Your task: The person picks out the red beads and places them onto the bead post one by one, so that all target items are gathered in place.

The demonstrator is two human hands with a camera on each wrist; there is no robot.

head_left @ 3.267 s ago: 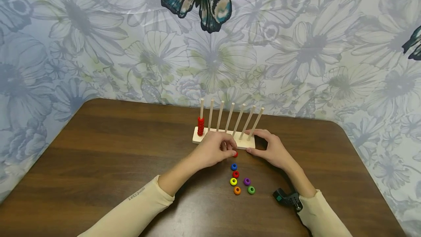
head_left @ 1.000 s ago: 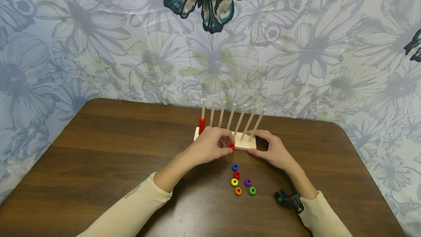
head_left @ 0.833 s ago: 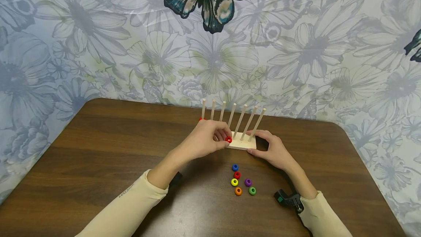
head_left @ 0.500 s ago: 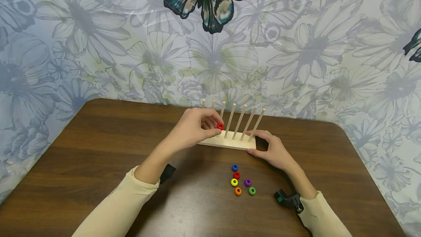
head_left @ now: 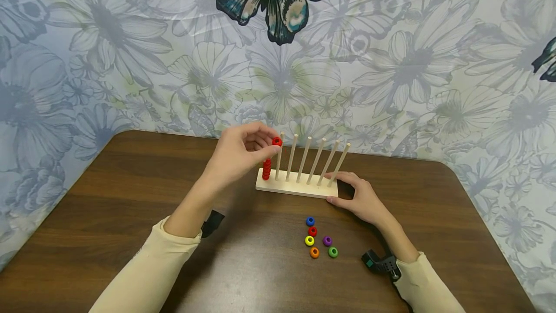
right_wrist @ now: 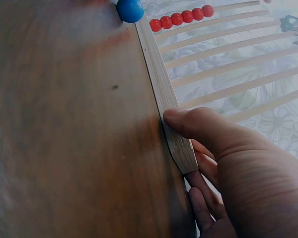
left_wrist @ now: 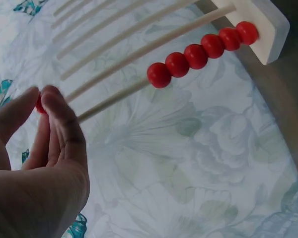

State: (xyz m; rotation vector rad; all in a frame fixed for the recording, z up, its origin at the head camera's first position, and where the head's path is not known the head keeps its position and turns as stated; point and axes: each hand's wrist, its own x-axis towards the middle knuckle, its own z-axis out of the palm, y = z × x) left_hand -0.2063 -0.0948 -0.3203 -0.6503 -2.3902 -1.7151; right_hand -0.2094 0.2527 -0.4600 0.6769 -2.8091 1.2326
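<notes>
My left hand [head_left: 240,152] pinches a red bead [head_left: 277,141] between thumb and fingertips, raised to the height of the peg tops at the left end of the rack. In the left wrist view only a sliver of this bead [left_wrist: 39,104] shows between the fingers. Several red beads [left_wrist: 194,56] are stacked on the leftmost peg; the other pegs are bare. My right hand [head_left: 358,197] grips the right end of the pale wooden peg rack [head_left: 295,188], thumb on the front edge and fingers behind, as the right wrist view also shows.
In front of the rack lie loose beads: blue [head_left: 310,221], red [head_left: 312,231], yellow [head_left: 309,241], purple [head_left: 327,241], orange [head_left: 314,253] and green [head_left: 333,252]. The brown table [head_left: 130,197] ends at a wall hanging [head_left: 173,62] with flowers and butterflies.
My left hand has lifted the red bead from the table in front of the rack, up and leftward to the leftmost peg's top. The right hand has kept its grip on the rack.
</notes>
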